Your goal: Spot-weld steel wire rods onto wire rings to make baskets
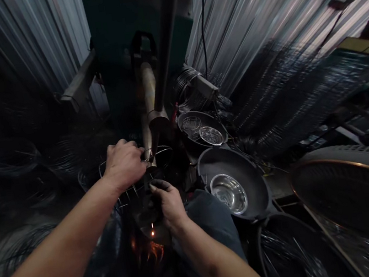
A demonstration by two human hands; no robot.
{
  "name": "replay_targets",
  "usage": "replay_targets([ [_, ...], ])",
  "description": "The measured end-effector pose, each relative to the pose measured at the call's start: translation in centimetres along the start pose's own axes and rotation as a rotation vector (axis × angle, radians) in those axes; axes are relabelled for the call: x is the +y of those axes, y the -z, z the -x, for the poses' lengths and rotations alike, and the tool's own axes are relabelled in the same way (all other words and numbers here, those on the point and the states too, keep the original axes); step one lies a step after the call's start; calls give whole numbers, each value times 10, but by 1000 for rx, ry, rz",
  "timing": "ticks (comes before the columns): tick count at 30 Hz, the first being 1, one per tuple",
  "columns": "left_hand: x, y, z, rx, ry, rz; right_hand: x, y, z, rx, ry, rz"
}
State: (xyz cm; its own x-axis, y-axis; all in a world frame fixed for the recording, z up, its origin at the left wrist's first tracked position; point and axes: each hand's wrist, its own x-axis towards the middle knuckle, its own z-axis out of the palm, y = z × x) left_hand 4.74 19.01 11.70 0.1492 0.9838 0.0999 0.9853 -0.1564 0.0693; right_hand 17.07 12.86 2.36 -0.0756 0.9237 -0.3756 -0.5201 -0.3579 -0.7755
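Note:
My left hand (124,163) is closed around a wire frame (126,193), whose thin prongs stick out below the palm. A curved wire (163,148) reaches right from those fingers, by the lower tip of the welding machine's electrode arm (149,88). Just below and to the right, my right hand (170,201) is closed in a pinch, with dark coverings on some fingers. Whatever sits between its fingertips is too small and dark to make out. Bright orange sparks (152,232) fall beneath the hands.
Right of my knee stands a black basin (257,183) with a shiny metal bowl (229,194) inside. Behind it, another basin (182,120) holds round wire pieces. Loose wires fill a container (291,252) at lower right. A large fan (356,196) stands farther right. Coiled wire (185,85) lies beside the machine.

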Motion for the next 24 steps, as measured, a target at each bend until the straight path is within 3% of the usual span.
replay_targets([
  [6, 1, 3, 1, -18, 8, 6, 6, 1, 6, -16, 6, 56],
  [12, 5, 2, 4, -15, 8, 15, 18, 5, 17, -293, 25, 318],
  [15, 1, 1, 22, 72, 28, 106, 22, 9, 27, -248, 66, 331],
  [18, -14, -7, 69, 341, 84, 337, 16, 15, 44, -175, 74, 315],
  [21, -24, -29, 146, 638, 214, 575, 3, 19, 67, -174, 98, 339],
  [23, -19, -53, 205, 691, 299, 643, -4, 20, 85, -191, 100, 399],
  [24, -12, -67, 232, 657, 323, 677, -6, 20, 93, -213, 81, 445],
])
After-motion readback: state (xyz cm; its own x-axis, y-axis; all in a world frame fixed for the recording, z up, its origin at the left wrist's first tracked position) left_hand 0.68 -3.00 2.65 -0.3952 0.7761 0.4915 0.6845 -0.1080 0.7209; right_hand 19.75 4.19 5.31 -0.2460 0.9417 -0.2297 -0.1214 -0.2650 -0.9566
